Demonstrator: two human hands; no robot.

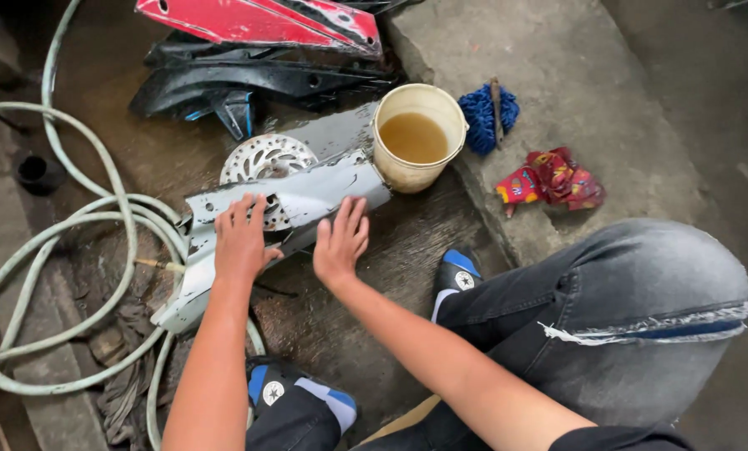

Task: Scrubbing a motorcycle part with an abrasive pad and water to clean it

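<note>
Head view, looking down at a wet, stained concrete floor [365, 301]. The person squats; grey jeans [641, 292] fill the lower right, and two dark sneakers with blue and white trim show, one [456, 274] near centre, one [294, 392] at the bottom.

Both hands lie on a grey plastic body panel [307, 196], long and angled, which rests on the floor and runs from lower left up toward the bucket.

Left hand [242, 238]: open, fingers spread and pointing away from the person, palm pressed flat on the panel's middle. It grips nothing; the thumb hooks toward the panel's near edge.

Right hand [340, 242]: also open, fingers straight and close together, palm down against the panel's lower edge just right of the left hand. No grasp visible; whether the palm fully touches cannot be told.

Behind the panel, partly covered by it, a perforated metal brake disc [267, 159]. Touching or just beside the panel's far end stands a cream plastic bucket [415, 138] holding brownish water.

Right of the bucket, on a raised concrete slab [574, 92]: a blue fuzzy mop-like cloth [482, 113] with a stick through it, and near it a crumpled red patterned rag [551, 179].

Top of view: a red body panel [257, 21] lying over black plastic fairing pieces [240, 83].

Left side: a pale green hose [73, 225] in loose loops, passing under the grey panel's near end. A dark round drain opening [33, 169] sits beside the loops.
</note>
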